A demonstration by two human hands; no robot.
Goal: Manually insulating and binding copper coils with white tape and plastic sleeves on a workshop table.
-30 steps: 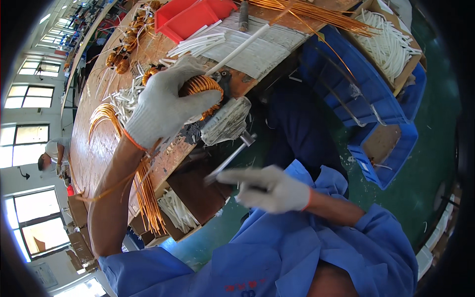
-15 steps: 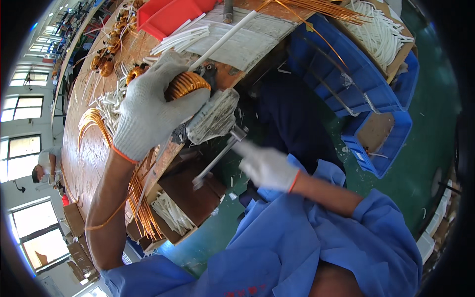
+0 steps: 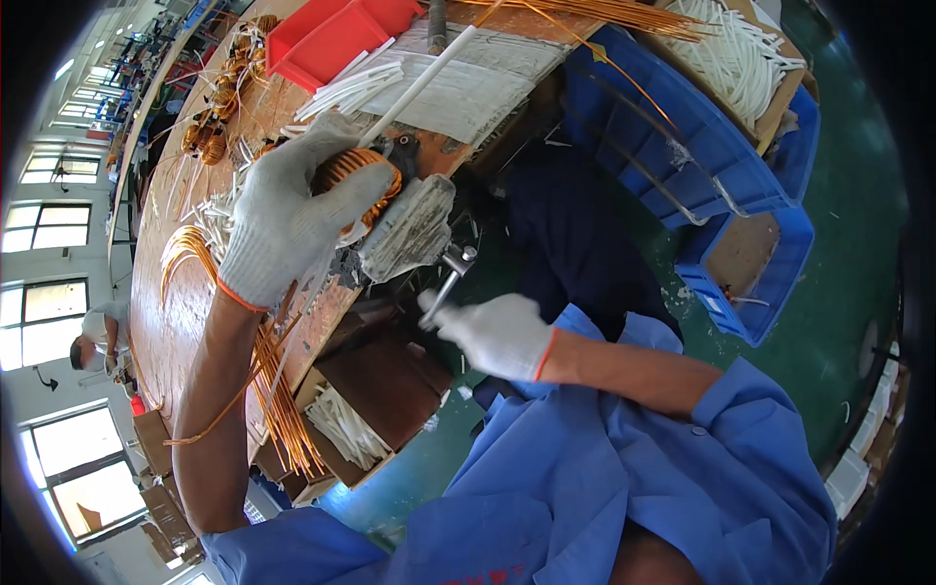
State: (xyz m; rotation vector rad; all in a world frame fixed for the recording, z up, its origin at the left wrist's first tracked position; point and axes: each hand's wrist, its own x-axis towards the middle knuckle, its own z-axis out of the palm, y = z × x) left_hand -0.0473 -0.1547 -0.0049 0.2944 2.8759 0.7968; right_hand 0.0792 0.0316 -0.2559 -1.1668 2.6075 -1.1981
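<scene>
My left hand (image 3: pixel 283 210), in a white knit glove, grips a ring-shaped coil (image 3: pixel 383 203) wound with copper wire. It holds the coil at the jaws of a bench vise (image 3: pixel 409 234), whose near part is pale and scuffed. A white sleeve tube (image 3: pixel 429 83) slants up from beside the coil. My right hand (image 3: pixel 502 336), also gloved, is at the lower end of the vise's metal handle (image 3: pixel 448 287). Its fingertips are blurred, so whether they close round the bar does not show. Part of the coil is hidden by my left fingers.
Copper wires (image 3: pixel 278 400) hang off the bench edge beside my left forearm. On the wooden bench (image 3: pixel 161 253) are a red bin (image 3: pixel 336 44), loose white tubes and several coils. Blue crates (image 3: pixel 643 127) stand to the right; a box of white tubes (image 3: pixel 346 429) sits below. Another person (image 3: pixel 102 331) is far left.
The vise handle has swung, its lower end now higher and closer to the vise. My right hand has shifted slightly left. My left hand still holds the coil at the vise.
</scene>
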